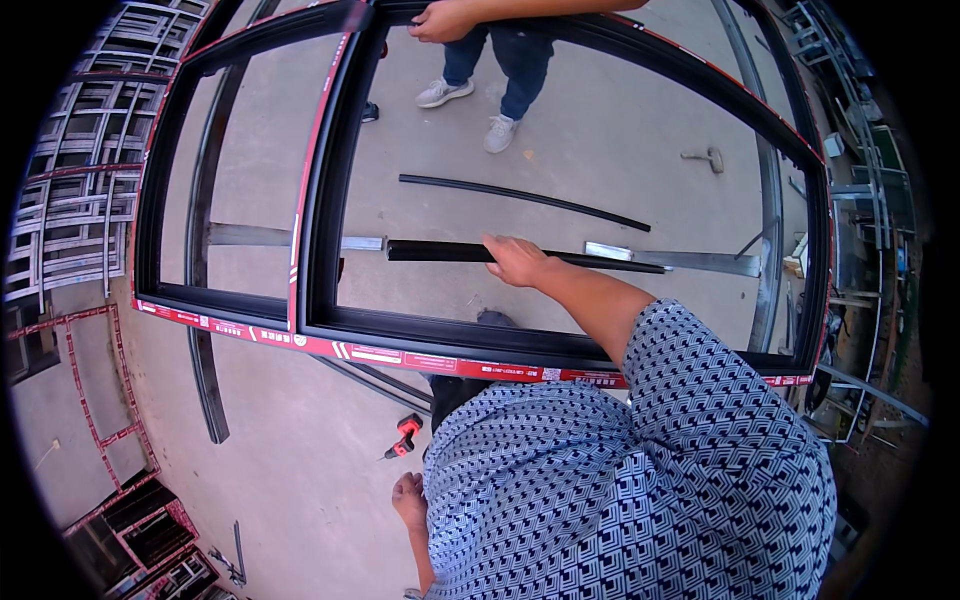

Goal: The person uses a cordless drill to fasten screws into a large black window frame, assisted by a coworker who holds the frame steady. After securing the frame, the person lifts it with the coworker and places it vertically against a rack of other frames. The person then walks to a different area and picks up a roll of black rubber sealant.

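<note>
**Partly Out of Sight**

The fingers of my right hand [515,261] cover a stretch of the long, straight black bar [435,251], and their undersides are hidden. My left hand [408,497] is curled, so I can't tell whether it holds anything; my blue-and-white patterned shirt [620,490] hides that upper arm. My right sleeve covers part of the large black frame edged with red film [450,341], whose far side the top edge cuts off. That edge also crops my co-worker [512,70], head and torso unseen.
</note>
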`<state>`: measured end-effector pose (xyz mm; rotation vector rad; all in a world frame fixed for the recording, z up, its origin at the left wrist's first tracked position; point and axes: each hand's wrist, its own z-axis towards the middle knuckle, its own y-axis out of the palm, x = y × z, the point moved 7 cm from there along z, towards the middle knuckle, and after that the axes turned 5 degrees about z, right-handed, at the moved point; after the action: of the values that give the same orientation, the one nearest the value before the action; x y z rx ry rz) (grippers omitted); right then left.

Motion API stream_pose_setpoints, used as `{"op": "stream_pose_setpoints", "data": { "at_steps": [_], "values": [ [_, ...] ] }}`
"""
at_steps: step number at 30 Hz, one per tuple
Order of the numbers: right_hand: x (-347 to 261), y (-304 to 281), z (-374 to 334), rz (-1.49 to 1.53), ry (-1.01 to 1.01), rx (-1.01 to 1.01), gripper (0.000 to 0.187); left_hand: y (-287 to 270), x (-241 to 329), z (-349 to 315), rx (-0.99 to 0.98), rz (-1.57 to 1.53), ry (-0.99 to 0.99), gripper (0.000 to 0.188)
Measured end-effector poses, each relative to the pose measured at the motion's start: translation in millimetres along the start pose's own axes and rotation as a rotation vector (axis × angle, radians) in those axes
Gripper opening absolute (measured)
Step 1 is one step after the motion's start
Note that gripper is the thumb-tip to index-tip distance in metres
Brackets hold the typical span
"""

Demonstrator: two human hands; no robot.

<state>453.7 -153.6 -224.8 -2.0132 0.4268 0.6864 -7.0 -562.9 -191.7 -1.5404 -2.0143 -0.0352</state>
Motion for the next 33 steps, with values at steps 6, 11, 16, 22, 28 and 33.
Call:
{"op": "stream_pose_setpoints", "data": {
  "at_steps": [6, 11, 16, 22, 28, 33],
  "values": [
    [-1, 6, 7, 0.028, -0.049, 0.036, 0.034, 4, 7, -4, 0.032, 0.024, -0.04, 0.035],
    [-12, 9, 13, 0.05, -0.055, 0.036, 0.031, 23, 56, -27, 0.07, 0.083, -0.019, 0.04],
    [-10, 12, 13, 0.037, -0.022, 0.021, 0.033, 30, 74, -34, 0.085, 0.053, 0.023, 0.041],
    [0, 13, 21, -0.059, 0.121, -0.041, 0.04, 33, 80, -38, 0.097, 0.037, 0.011, 0.039],
    [-10, 5, 29, -0.115, 0.18, 0.126, 0.04, 30, 81, -37, 0.113, 0.025, 0.027, 0.041],
    [-41, 6, 20, 0.016, 0.128, 0.097, 0.036, 27, 69, -26, 0.12, -0.007, -0.003, 0.037]
  ]
}}
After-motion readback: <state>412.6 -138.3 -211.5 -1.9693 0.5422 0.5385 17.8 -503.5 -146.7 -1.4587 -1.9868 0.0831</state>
